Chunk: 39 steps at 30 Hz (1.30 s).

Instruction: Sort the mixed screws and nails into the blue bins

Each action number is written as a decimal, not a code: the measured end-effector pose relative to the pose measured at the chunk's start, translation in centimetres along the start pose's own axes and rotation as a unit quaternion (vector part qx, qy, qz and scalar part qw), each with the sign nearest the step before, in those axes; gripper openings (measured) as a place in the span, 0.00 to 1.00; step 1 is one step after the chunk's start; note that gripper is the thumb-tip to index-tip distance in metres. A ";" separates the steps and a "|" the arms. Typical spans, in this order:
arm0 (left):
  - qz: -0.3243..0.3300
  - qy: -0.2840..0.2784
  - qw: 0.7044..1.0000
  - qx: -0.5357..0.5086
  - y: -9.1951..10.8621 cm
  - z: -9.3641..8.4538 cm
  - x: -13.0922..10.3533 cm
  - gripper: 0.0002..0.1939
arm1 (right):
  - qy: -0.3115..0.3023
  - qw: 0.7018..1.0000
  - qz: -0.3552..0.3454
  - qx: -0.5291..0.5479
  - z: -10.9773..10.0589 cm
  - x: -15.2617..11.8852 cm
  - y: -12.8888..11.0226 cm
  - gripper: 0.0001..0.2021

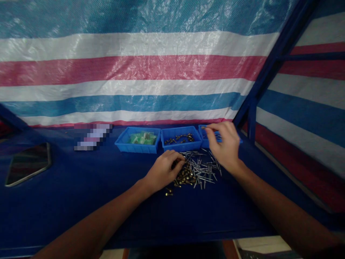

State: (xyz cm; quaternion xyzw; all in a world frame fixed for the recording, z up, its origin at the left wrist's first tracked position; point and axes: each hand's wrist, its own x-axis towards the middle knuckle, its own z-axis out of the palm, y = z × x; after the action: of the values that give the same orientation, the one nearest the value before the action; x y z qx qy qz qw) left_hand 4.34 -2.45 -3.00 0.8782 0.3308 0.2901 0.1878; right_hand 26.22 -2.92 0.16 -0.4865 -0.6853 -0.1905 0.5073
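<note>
My left hand (166,169) is at the left edge of a pile of brass-coloured screws (185,176), its thumb and forefinger pinched; whatever is between them is too small to name. Silver pin-like rivets (203,171) lie loose just right of the screws. Above the right blue bin (201,133), my right hand (223,142) pinches something small at its fingertips, which I cannot make out. That bin holds some silver pins and is partly hidden by the hand. The middle blue bin (183,146) contains several brass-coloured screws. Green-and-clear packets (142,137) sit in the left blue bin (137,148).
A dark phone-like device (29,163) lies on the blue table (107,187) at the far left, with a blurred-out item (93,137) nearer the bins. Striped sheeting (134,68) hangs behind, and a blue metal frame (252,104) rises at the right.
</note>
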 end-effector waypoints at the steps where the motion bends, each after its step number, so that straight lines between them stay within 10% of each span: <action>1: -0.006 -0.001 1.000 0.014 -0.1 0.2 0.1 0.05 | -0.055 0.998 0.007 -0.021 0.5 -0.1 0.2 0.09; 16: -0.098 -0.023 0.986 0.136 -1.1 -0.2 0.2 0.08 | -0.385 0.921 -0.032 0.053 1.8 -3.4 -2.7 0.07; 39: -0.037 0.036 0.998 -0.036 0.1 -1.0 -0.3 0.08 | -0.304 0.934 0.039 0.185 1.3 -3.0 -3.6 0.09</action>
State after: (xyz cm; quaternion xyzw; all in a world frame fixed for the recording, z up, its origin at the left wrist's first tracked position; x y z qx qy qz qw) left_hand 3.58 -2.66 -2.32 0.8469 0.3590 0.3258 0.2182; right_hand 22.50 -5.00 -2.19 -0.4449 -0.8106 0.1163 0.3625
